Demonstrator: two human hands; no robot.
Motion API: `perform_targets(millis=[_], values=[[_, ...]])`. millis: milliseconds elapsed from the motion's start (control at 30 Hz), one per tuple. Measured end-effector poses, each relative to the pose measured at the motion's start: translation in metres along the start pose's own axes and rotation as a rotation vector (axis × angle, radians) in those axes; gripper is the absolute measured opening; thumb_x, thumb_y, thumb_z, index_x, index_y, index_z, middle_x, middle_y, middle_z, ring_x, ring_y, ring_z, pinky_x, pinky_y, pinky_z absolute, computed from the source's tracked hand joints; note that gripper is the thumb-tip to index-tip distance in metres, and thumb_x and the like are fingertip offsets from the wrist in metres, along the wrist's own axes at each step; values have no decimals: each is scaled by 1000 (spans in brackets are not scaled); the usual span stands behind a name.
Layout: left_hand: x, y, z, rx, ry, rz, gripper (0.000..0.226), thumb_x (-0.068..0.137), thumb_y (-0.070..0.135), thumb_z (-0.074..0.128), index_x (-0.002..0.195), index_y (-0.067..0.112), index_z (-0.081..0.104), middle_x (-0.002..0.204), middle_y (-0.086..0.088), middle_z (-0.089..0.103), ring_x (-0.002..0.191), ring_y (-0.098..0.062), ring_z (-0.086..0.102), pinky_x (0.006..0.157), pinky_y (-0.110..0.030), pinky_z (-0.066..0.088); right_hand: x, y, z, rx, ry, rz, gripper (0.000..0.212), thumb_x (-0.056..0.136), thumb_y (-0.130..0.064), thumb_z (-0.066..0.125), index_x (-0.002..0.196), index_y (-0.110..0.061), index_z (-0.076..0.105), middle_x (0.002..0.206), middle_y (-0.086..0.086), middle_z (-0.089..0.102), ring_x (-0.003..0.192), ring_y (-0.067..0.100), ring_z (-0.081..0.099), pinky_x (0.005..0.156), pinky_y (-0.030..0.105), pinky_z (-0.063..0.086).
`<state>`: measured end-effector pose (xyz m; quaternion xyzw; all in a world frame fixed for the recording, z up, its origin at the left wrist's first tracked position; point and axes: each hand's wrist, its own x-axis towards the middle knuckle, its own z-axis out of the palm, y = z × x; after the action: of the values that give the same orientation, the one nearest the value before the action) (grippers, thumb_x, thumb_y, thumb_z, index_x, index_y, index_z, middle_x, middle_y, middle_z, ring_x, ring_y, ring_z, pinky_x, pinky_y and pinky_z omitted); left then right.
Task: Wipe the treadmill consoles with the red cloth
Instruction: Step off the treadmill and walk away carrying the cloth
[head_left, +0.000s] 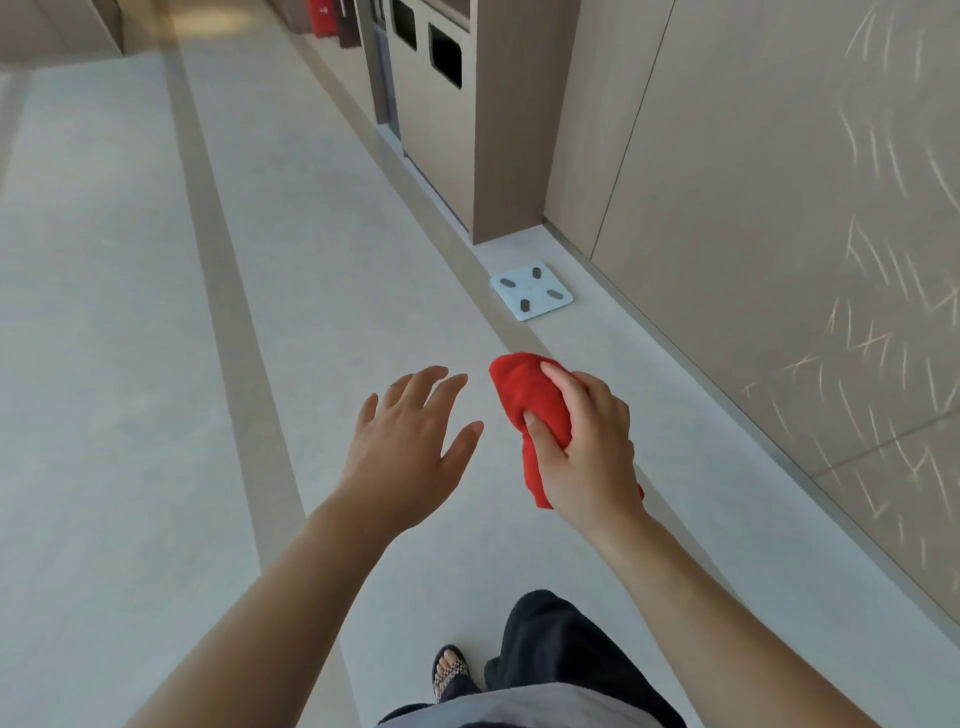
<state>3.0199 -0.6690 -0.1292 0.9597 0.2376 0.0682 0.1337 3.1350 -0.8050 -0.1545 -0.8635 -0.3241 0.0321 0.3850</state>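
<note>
The right hand (587, 447) grips the bunched cloth (524, 400), thumb across its front; its long axis runs up and away from the wrist. The left hand (410, 441) is empty, fingers spread wide, just left of the cloth and apart from it. No console is visible. A scale (531, 291) lies beyond the cloth.

Right hand (582, 441) grips bunched red cloth (524, 400) above pale floor (130, 364). Left hand (410, 441) open, fingers spread, just beside cloth. White scale (531, 291) near wall (753, 234).
</note>
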Motion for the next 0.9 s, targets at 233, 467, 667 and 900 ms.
perform_targets(millis=[233, 467, 667, 900], values=[[166, -48, 17, 34, -71, 65, 67, 85, 60, 13, 140, 27, 33, 147, 5, 34, 134, -20, 31, 107, -43, 28, 143, 30, 42, 16, 39, 107, 44, 91, -35, 54, 134, -33, 42, 135, -5, 44, 124, 20, 36, 96, 54, 42], [359, -85, 18, 21, -98, 57, 62, 89, 59, 18, 140, 27, 33, 147, 3, 34, 135, -20, 31, 109, -45, 29, 345, 44, 80, -5, 17, 79, 45, 91, -40, 49, 134, -33, 40, 136, -4, 44, 124, 21, 37, 94, 55, 43], [480, -139, -4, 13, -48, -50, 72, 83, 63, 10, 139, 27, 36, 146, 4, 37, 134, -21, 33, 107, -47, 30, 489, 24, 120, 26, -69, -2, 45, 91, -40, 50, 134, -35, 40, 135, -7, 43, 124, 19, 36, 96, 52, 42], [599, -237, -9, -35, 15, -203, 71, 82, 62, 12, 137, 26, 40, 144, 4, 40, 133, -20, 34, 107, -47, 30, 633, -4, 210, 83, -167, -96, 48, 85, -46, 45, 132, -36, 41, 131, -9, 46, 118, 14, 39, 93, 48, 45]])
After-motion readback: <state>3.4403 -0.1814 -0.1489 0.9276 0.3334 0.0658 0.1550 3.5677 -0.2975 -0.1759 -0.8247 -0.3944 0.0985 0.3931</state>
